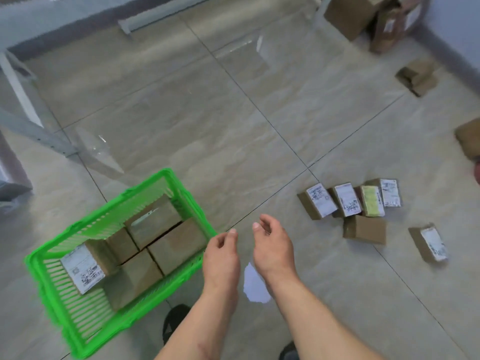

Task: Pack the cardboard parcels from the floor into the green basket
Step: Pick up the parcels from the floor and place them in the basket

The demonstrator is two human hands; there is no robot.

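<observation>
Item 1, green basket [78, 331]: sitting on the tiled floor [220, 126] at 8 o'clock in the view. It is holding roughly 5 cardboard parcels, among them 1 labelled parcel [85, 266] leaning at its near-left end. Its near-left corner is showing bare slats.

Item 2, floor parcels: a cluster [350, 203] lying at 3 o'clock, 4 of them standing side by side with labels up, 1 plain parcel [365, 229] touching the row's near side, and 1 labelled parcel [431, 242] lying apart at 4 o'clock. Further parcels are lying at 2 o'clock, and large cartons [363, 16] are standing at 1 o'clock.

Item 3, hands: left hand [220, 255] hanging just beside the basket's right rim, fingers loosely curled, holding nothing. Right hand [272, 242] hanging beside it, likewise relaxed and empty. Both are well apart from the cluster.

Item 4, step in hand (judgement): reaching toward 3 o'clock for the next parcels. Doing it well is likely meaning taking the nearest plain parcel first, gripping across the short sides, and perhaps lifting 2 from the row together with 1 hand each. Placing is calling for the basket's bare near-left corner, laid flat against the neighbours so later parcels are fitting. Roughly half of the nearby parcels are appearing packed.
</observation>
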